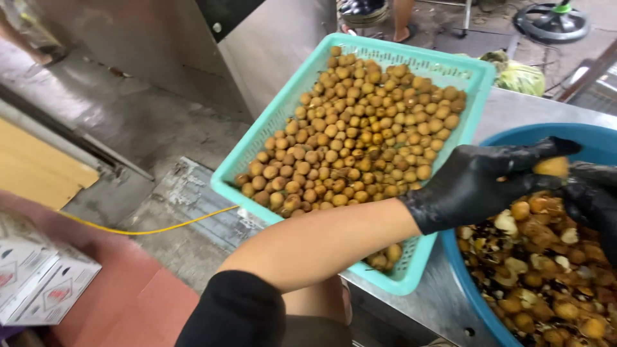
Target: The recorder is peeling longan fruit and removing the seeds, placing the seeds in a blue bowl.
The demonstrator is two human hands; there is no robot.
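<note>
My left hand (pixel 482 183) wears a black glove and reaches across to the right, over the blue tub (pixel 553 133). Its fingers pinch a small round tan fruit (pixel 551 167). My right hand (pixel 594 199), also in a black glove, meets it at the frame's right edge and touches the same fruit. Below them the blue tub holds a heap of brown shells and pale peeled pieces (pixel 546 270). A teal plastic basket (pixel 270 128) beside the tub is filled with several whole tan fruits (pixel 360 128).
Basket and tub sit on a steel table (pixel 514 106). A yellow cord (pixel 160 228) runs across the concrete floor at the left. White cartons (pixel 38 283) rest at the lower left. A green bag (pixel 520 77) and a fan base (pixel 553 19) lie beyond the table.
</note>
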